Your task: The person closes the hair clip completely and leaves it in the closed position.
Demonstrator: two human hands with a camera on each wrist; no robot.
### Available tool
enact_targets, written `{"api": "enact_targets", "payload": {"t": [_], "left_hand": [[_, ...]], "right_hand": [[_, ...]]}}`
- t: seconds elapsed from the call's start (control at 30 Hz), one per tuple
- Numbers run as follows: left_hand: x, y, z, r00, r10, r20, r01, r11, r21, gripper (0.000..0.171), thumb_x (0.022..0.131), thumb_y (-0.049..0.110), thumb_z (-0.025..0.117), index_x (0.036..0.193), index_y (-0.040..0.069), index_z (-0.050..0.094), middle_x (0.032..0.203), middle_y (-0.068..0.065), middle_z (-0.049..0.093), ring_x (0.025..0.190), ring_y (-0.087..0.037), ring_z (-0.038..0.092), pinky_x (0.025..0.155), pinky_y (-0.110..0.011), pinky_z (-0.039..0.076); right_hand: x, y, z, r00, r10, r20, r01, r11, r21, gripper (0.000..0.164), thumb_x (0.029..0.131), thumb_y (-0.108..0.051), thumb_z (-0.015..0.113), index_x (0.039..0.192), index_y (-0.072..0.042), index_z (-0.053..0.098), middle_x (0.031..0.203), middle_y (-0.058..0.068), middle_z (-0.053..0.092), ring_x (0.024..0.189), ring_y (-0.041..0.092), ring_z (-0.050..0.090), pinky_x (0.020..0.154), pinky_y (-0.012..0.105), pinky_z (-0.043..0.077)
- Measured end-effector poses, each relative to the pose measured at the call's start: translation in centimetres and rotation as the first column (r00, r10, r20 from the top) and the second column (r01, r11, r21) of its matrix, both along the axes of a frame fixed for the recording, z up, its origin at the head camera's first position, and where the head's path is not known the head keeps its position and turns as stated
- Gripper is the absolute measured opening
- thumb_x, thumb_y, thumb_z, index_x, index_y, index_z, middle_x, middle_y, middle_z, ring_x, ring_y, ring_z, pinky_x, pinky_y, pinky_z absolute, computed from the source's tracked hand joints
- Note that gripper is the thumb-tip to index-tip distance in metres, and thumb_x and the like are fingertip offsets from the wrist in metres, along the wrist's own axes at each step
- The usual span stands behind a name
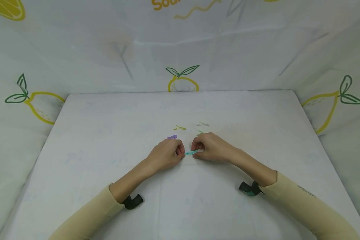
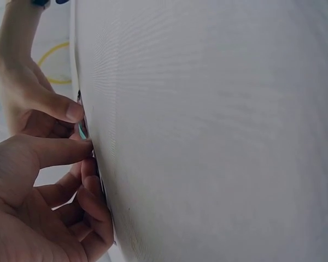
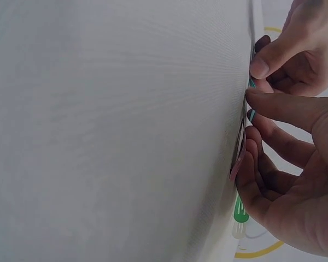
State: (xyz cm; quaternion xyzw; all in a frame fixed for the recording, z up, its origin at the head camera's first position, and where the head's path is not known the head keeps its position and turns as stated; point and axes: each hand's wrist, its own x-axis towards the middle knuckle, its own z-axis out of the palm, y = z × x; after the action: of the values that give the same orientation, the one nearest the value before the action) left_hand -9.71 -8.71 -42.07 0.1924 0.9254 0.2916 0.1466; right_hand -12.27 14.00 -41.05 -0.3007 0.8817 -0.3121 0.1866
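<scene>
A teal snap hair clip (image 1: 190, 153) lies between the two hands at the middle of the table. My left hand (image 1: 168, 153) pinches its left end between thumb and finger. The thumb and fingers of my right hand (image 1: 214, 148) pinch the other end. In the right wrist view, a pink hair clip (image 3: 238, 161) shows by the curled fingers of the right hand, partly hidden. A purple hair clip (image 1: 172, 137) lies just beyond the left hand. Past the right knuckles, a green hair clip (image 3: 240, 210) is mostly covered in the head view.
Farther back on the white table (image 1: 108, 186) lie a yellow hair clip (image 1: 179, 128) and a pale grey one (image 1: 203, 124). White cloth (image 1: 96, 66) with lemon prints hangs behind and at both sides. Black wrist devices (image 1: 133, 202) stick out under the sleeves.
</scene>
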Motion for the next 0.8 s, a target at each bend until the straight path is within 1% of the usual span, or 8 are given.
{"api": "enact_targets", "payload": {"t": [0.13,0.37,0.6,0.8], "left_hand": [[-0.02,-0.02,0.01,1.0,-0.002,-0.002,0.002,1.0,-0.002,0.011,0.095,0.012,0.079,0.088,0.017,0.073,0.08,0.007,0.072,0.076,-0.007,0.061,0.074,-0.028,0.05],[0.08,-0.01,0.14,1.0,0.005,0.002,-0.005,1.0,-0.006,0.011,0.096,0.013,0.079,0.088,0.017,0.072,0.08,0.007,0.072,0.075,-0.007,0.06,0.07,-0.026,0.049],[0.05,-0.02,0.12,1.0,-0.008,-0.009,0.008,1.0,-0.005,0.01,0.096,0.013,0.078,0.088,0.016,0.073,0.081,0.006,0.072,0.076,-0.008,0.06,0.069,-0.027,0.049],[0.04,-0.04,0.15,1.0,-0.004,-0.01,0.004,1.0,-0.007,0.01,0.096,0.014,0.078,0.088,0.017,0.072,0.08,0.007,0.071,0.076,-0.008,0.06,0.069,-0.026,0.049]], "right_hand": [[0.01,-0.02,0.06,1.0,-0.001,0.001,0.001,1.0,0.002,0.011,0.088,-0.007,0.086,0.094,-0.011,0.078,0.088,-0.002,0.072,0.084,0.014,0.062,0.079,0.025,0.051],[0.02,-0.06,0.06,1.0,-0.006,0.003,0.006,1.0,0.009,0.011,0.088,-0.008,0.087,0.094,-0.012,0.078,0.089,-0.002,0.072,0.085,0.015,0.063,0.08,0.025,0.051],[0.05,-0.1,0.04,1.0,-0.017,0.009,0.017,1.0,0.017,0.012,0.087,-0.009,0.087,0.095,-0.012,0.079,0.089,-0.002,0.072,0.086,0.014,0.063,0.081,0.026,0.052],[0.02,-0.09,-0.04,1.0,-0.016,0.006,0.016,1.0,0.017,0.012,0.087,-0.009,0.087,0.095,-0.012,0.078,0.09,-0.002,0.072,0.086,0.014,0.063,0.081,0.026,0.052]]}}
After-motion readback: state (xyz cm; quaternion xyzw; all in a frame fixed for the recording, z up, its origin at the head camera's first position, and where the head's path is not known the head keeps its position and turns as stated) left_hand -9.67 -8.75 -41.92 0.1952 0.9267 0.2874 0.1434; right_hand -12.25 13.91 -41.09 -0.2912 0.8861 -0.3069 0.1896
